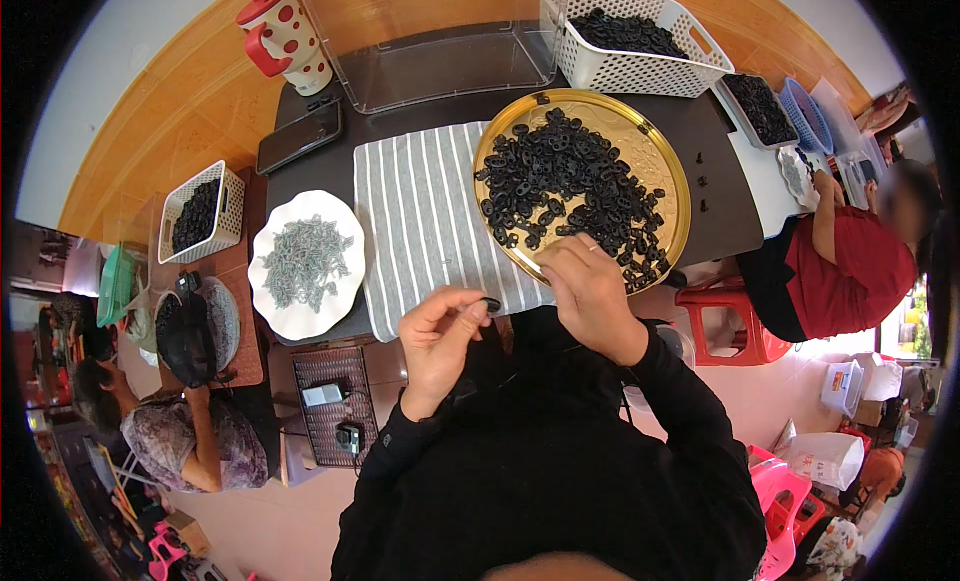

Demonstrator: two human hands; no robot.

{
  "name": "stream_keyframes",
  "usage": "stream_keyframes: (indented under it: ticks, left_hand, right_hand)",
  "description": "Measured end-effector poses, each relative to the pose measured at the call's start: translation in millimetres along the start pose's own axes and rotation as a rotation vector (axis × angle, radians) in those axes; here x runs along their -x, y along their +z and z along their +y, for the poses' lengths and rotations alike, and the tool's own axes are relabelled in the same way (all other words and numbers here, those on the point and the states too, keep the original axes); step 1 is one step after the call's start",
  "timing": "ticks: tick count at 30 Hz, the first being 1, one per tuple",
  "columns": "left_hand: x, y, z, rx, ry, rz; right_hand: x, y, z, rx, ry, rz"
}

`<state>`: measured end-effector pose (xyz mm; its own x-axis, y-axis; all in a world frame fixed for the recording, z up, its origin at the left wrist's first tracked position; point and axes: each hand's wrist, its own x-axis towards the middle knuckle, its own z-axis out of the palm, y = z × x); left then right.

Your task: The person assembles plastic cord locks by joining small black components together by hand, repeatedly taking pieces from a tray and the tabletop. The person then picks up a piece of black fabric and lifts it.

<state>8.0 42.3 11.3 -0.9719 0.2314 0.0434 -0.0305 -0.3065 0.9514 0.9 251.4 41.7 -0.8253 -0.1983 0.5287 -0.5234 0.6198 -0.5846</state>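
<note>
My left hand point(440, 343) pinches a small black plastic part point(491, 304) between thumb and fingers, above the front edge of the grey striped cloth point(408, 216). My right hand point(592, 296) is at the near rim of a round gold tray point(676, 171), its fingers drawn together; what they hold, if anything, is hidden. Heaped on the tray are many small black oval parts with holes point(560, 166). To the left of the cloth, a white scalloped plate point(268, 306) bears a pile of small grey translucent pieces point(305, 261).
Behind the tray stands a white perforated basket point(640, 76) of black parts, beside a clear plastic box point(440, 71). A dark phone point(300, 138) and a spotted tumbler point(290, 46) are at the back left. Seated people work at the left and the right point(850, 256), near a red stool point(725, 326).
</note>
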Motion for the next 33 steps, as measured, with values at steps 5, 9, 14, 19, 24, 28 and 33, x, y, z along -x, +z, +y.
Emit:
stream_keyframes:
  ticks: [5, 9, 14, 19, 24, 28, 33]
  left_hand:
    - [-2.3, -19.9, 3.2, -0.248, 0.162, 0.173]
    - [-6.2, -33.9, 10.6, -0.547, 0.262, 0.211]
    - [-7.3, -34.3, 16.5, -0.704, 0.321, 0.197]
    - [-10.6, -32.2, 16.1, -0.706, 0.322, 0.170]
    - [-16.7, -29.8, 11.0, -0.806, 0.363, 0.132]
    - [-20.8, -20.9, 9.5, -0.883, 0.347, 0.152]
    - [-29.9, 2.2, 21.9, -1.069, 0.526, 0.132]
  right_hand:
    - [-11.5, 13.6, -6.5, 0.202, 0.011, -0.190]
    - [-9.7, 24.3, -23.3, 0.352, -0.025, -0.203]
    - [-12.5, 28.5, -18.0, 0.385, -0.072, -0.194]
    - [-14.2, 27.8, -5.6, 0.321, 0.003, -0.209]
    - [-16.7, 16.9, 4.9, -0.052, 0.229, -0.232]
    - [-18.0, 18.2, 5.5, 0.078, 0.104, -0.247]
    - [-24.1, 12.6, 7.9, -0.017, 0.197, -0.360]
